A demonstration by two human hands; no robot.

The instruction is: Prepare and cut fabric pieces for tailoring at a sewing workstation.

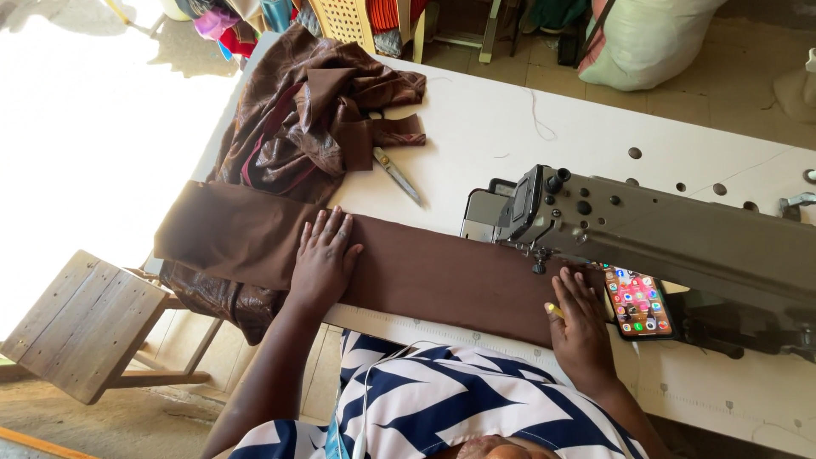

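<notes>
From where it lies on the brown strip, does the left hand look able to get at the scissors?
Probably yes: the left hand lies flat on the brown fabric strip, and only bare table separates it from the scissors just beyond.

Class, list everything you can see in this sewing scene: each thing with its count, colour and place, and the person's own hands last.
Table: one, white, centre.
Sewing machine: one, grey-green, right on table.
Brown strip: one, plain brown, along table's near edge, running under machine head.
Fabric heap: one, glossy brown with maroon, far left of table.
Scissors: one, metal, beside heap.
Phone: one, lit screen, under machine arm.
Stool: one, wooden, left of table.
Sack: one, pale, floor behind table.
Left hand: flat on strip.
Right hand: on strip near needle, holding something small and yellow.
</notes>
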